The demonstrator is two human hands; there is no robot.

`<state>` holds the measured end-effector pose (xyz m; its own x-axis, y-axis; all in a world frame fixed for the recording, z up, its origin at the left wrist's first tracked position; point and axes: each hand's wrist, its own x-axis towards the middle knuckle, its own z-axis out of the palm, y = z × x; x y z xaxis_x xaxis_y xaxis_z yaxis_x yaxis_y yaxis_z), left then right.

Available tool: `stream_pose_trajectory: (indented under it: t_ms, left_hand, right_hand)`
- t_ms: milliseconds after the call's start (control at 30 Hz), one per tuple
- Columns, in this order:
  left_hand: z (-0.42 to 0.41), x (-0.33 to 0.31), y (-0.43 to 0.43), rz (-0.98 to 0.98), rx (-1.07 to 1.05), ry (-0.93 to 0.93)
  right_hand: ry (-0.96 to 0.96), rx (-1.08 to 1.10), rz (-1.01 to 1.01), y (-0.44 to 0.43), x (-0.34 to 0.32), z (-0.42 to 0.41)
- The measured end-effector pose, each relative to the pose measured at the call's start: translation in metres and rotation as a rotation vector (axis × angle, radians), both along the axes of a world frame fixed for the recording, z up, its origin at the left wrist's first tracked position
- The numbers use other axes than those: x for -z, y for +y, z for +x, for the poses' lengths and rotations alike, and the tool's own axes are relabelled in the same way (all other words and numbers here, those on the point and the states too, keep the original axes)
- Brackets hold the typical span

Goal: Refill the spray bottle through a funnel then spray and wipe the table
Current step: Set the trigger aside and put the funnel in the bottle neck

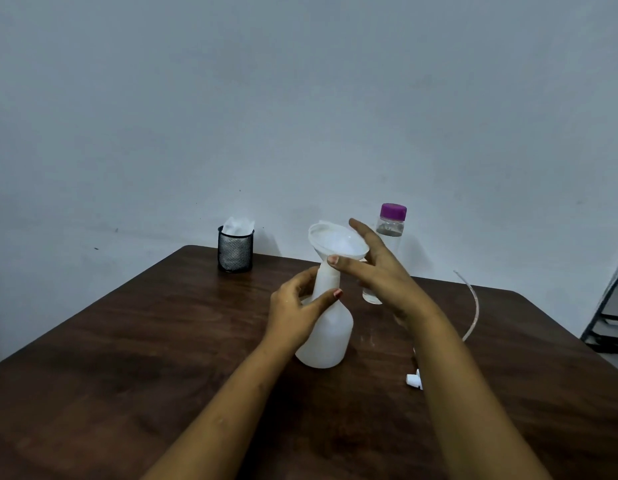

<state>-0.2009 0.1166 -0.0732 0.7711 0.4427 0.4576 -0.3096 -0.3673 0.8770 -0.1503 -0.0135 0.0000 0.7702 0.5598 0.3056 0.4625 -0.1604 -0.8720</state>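
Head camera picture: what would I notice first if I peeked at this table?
First, the white funnel sitting in the neck of the white bottle at the middle of the table, with the left hand gripping the neck and the right hand touching the funnel. Behind them stands a purple-capped clear bottle, and at the far left a black mesh cup holds tissues.

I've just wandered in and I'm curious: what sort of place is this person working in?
Probably a plain office or spare room: a dark wooden table by a bare pale wall, a black mesh desk cup holding white tissue, and a dark rack at the right edge.
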Motion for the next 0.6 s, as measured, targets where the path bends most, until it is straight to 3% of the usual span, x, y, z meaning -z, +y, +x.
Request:
stream_pose_trajectory:
  t_ms: [167,333,600]
  left_hand:
    - [-0.002,0.001,0.002,0.016,0.006,0.021]
    - [-0.004,-0.004,-0.005,0.098,-0.124,-0.004]
    - [-0.002,-0.001,-0.002,0.112,-0.158,-0.005]
  right_hand:
    - [0.038,-0.039,0.029,0.004,0.006,0.002]
    - [0.189,-0.105,-0.025,-0.029,-0.002,0.02]
    - [0.324,0.44,0.17,-0.034,0.015,0.09]
